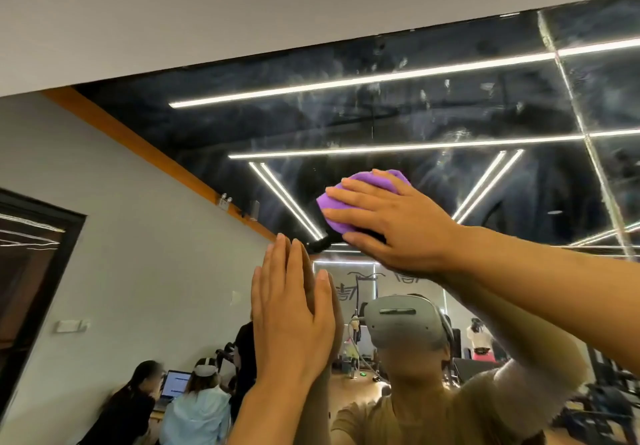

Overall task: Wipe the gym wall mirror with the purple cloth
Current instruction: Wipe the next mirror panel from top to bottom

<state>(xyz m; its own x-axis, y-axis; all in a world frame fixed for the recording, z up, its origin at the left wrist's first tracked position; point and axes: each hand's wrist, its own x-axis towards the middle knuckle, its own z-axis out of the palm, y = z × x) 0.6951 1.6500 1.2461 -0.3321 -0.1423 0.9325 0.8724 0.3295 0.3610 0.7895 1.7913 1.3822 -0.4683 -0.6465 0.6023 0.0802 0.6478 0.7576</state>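
Note:
The wall mirror (398, 109) fills most of the view and is marked with smears and fingerprints across its upper part. My right hand (394, 223) presses the bunched purple cloth (346, 195) flat against the glass, fingers straight and spread over it. Below and to the left, my left hand (291, 316) lies flat on the mirror, fingers straight and pointing up. Its reflection meets it at the fingertips.
A vertical seam (585, 133) between mirror panels runs down the right side. The white wall band (242, 12) borders the mirror's top edge. Reflected in the glass are my headset (401, 320), seated people with a laptop (175, 384) at lower left, and gym equipment.

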